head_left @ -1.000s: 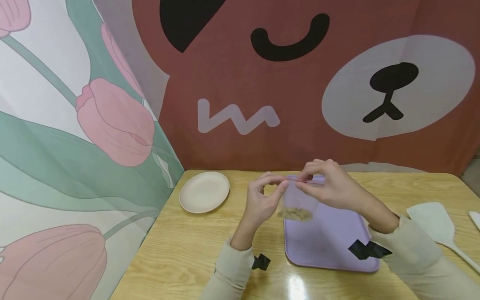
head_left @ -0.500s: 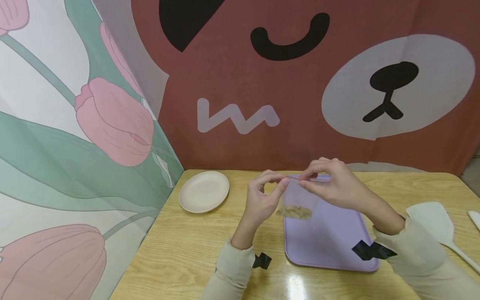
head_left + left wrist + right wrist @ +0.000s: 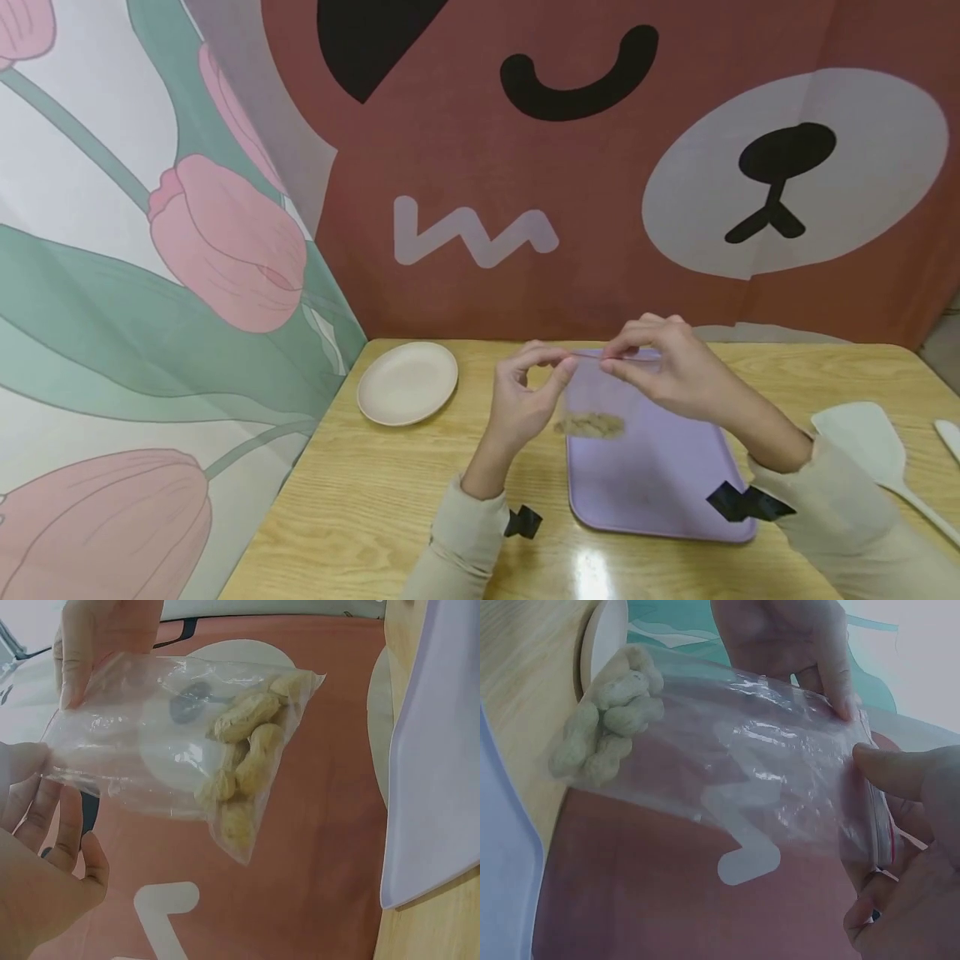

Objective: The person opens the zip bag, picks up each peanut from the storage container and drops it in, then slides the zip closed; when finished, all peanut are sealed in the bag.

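A clear zip bag [image 3: 150, 742] hangs by its top edge between both hands, raised over the tray. Unshelled peanuts [image 3: 251, 750] lie gathered at its bottom. My left hand [image 3: 525, 400] pinches the left end of the top edge between thumb and forefinger. Farther right along the same edge, my right hand [image 3: 678, 371] pinches with thumb and fingers. In the right wrist view, the red-lined zip strip [image 3: 881, 829] runs past the right thumb, and the right fingers partly hide it. The left hand [image 3: 795, 645] shows at the strip's far end.
Beneath the bag lies a purple tray [image 3: 652, 492] on the wooden table [image 3: 360, 517]. A cream plate [image 3: 407, 383] sits at the back left. On the right are a white spatula [image 3: 862, 442] and part of another white object [image 3: 948, 437]. Printed cloths hang behind and left.
The right hand has shifted slightly right along the bag's top edge, widening the gap between the hands. The left hand has stayed nearly still, still pinching its end.
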Tool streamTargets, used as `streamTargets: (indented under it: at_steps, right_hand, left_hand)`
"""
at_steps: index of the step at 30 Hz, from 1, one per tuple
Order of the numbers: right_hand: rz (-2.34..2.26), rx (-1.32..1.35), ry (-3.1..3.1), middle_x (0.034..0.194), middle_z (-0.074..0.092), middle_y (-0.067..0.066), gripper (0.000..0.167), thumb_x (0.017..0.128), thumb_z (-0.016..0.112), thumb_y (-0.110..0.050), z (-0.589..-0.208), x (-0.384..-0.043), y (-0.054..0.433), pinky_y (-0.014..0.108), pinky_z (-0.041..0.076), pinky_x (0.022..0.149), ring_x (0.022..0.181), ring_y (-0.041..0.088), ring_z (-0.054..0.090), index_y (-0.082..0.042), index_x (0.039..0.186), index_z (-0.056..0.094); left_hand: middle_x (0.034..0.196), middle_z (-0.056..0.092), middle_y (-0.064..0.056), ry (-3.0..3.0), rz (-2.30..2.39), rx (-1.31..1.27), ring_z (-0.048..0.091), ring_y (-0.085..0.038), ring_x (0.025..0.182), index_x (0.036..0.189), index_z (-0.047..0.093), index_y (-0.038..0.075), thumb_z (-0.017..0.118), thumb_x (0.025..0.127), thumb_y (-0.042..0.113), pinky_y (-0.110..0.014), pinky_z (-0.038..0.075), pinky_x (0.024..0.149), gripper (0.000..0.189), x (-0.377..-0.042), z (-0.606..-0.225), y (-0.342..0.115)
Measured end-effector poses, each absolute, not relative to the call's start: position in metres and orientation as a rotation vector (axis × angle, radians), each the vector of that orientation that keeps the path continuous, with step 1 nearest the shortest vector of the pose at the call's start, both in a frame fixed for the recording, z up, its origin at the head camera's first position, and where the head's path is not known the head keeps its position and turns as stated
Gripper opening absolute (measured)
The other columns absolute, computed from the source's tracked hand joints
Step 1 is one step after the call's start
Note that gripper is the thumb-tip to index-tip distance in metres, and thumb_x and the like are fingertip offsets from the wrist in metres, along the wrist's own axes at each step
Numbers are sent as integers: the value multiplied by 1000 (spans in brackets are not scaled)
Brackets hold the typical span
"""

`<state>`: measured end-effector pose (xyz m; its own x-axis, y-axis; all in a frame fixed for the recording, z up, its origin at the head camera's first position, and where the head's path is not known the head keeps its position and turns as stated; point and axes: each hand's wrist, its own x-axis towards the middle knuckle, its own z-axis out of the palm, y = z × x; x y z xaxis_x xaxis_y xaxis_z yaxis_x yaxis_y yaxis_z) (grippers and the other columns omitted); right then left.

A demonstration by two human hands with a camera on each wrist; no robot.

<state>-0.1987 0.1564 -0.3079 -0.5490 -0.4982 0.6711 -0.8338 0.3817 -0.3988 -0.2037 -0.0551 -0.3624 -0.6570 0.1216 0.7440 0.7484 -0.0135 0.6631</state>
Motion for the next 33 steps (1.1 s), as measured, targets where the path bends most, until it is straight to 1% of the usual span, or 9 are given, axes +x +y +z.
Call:
streamTargets:
  at_steps: [4,10,18,26,29,33]
  right_hand:
    - [1015,1119,-2223,78,62,-17,22,77,80,5,-308,-198,158,37,27,71,79,7,55,-16,83,75]
    - [1007,1104,-2205,77,61,-18,25,78,79,5,-310,-197,157,38,25,70,79,6,52,-19,80,72]
    - [1000,1080,-2189,78,64,-16,21,75,81,4,-311,-196,159,37,24,69,78,9,50,-14,82,74]
    - [1002,1079,-2190,77,62,-17,28,76,79,6,-311,-194,163,39,23,70,78,10,49,-20,80,71]
    - [1005,1078,-2187,78,63,-17,27,75,80,6,-312,-194,164,39,22,70,78,12,48,-19,80,72]
    - [981,1049,-2183,79,65,-16,26,74,81,6,-314,-194,167,38,21,69,78,10,46,-17,82,74]
  left_hand:
    - [84,68,-16,-1766,-1739,-886,61,-18,83,91,73,-6,69,90,-2,-28,45,82,6,-204,-362,-57]
    - [83,68,-16,-1758,-1722,-900,61,-19,82,90,73,-6,70,90,-1,-29,46,81,6,-203,-362,-56]
    - [84,68,-16,-1750,-1724,-880,61,-19,82,90,74,-6,70,90,-1,-29,47,81,6,-203,-362,-58]
    - [83,69,-17,-1742,-1738,-892,61,-19,82,89,73,-6,70,89,-2,-30,47,81,5,-204,-363,-56]
    - [83,69,-17,-1746,-1736,-897,62,-19,82,89,73,-6,70,89,-2,-32,48,80,6,-204,-363,-56]
    - [84,69,-18,-1736,-1747,-881,61,-18,82,90,73,-7,69,89,-3,-31,48,80,5,-205,-364,-57]
